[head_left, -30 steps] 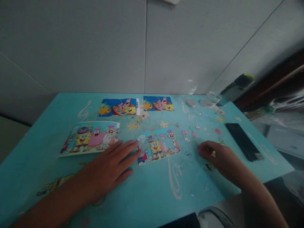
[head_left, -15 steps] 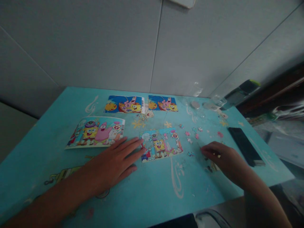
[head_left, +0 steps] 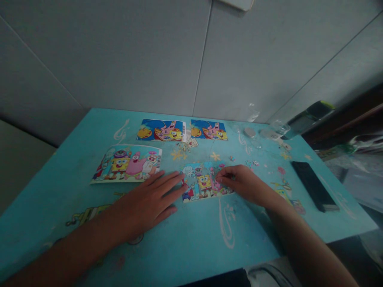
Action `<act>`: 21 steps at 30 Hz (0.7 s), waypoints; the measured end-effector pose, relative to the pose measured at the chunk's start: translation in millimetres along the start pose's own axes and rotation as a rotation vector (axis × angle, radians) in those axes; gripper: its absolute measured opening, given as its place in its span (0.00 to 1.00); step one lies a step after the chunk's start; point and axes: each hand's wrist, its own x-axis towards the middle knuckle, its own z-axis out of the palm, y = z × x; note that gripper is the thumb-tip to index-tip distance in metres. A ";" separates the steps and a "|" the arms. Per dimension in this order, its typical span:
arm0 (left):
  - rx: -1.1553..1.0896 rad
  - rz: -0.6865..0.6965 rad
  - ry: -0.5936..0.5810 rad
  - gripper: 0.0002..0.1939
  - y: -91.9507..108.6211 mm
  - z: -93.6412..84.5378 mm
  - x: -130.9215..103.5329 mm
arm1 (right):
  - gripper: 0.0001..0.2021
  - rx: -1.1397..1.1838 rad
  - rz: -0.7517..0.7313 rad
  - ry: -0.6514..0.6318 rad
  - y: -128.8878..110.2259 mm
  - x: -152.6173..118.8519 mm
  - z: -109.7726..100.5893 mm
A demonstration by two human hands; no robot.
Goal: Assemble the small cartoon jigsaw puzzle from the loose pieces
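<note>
A partly assembled cartoon jigsaw puzzle (head_left: 204,182) lies flat on the table, with its right side partly covered by my right hand. My left hand (head_left: 152,198) rests palm down with fingers spread, its fingertips on the puzzle's left edge. Over the right half of the puzzle, my right hand (head_left: 243,182) pinches a small puzzle piece between thumb and forefinger; the fingers hide most of it. Beside my left hand lies a larger picture sheet (head_left: 127,164) with the same cartoon scene. A few loose puzzle pieces (head_left: 254,163) are scattered beyond my right hand.
Two blue cartoon pictures, a wider one (head_left: 161,130) and a smaller one (head_left: 208,130), lie at the back. A dark phone-like slab (head_left: 314,185) sits on the right. Clear plastic containers (head_left: 279,129) and a dark bottle (head_left: 309,117) stand at the back right, near the wall (head_left: 134,59).
My right hand has moved left from the tabletop beside the loose pieces to over the puzzle's right half. My left hand stays at the left edge. The view has shifted slightly.
</note>
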 end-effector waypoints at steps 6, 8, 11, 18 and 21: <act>-0.003 -0.007 -0.012 0.27 0.1 -0.9 1.4 | 0.13 0.039 0.000 -0.031 5.5 -1.6 0.0; -0.009 -0.004 -0.005 0.26 0.0 -1.3 1.3 | 0.13 0.063 0.010 -0.043 5.9 -1.4 0.3; -0.018 -0.005 0.011 0.26 0.8 -2.7 1.1 | 0.11 0.070 0.019 -0.037 5.7 -2.0 1.0; -0.002 -0.003 -0.001 0.26 0.8 -2.0 -0.2 | 0.10 -0.014 0.013 0.039 5.2 -5.3 6.9; -0.002 0.000 -0.003 0.27 0.5 -1.3 -0.6 | 0.08 -0.038 0.017 0.064 4.3 -6.8 10.9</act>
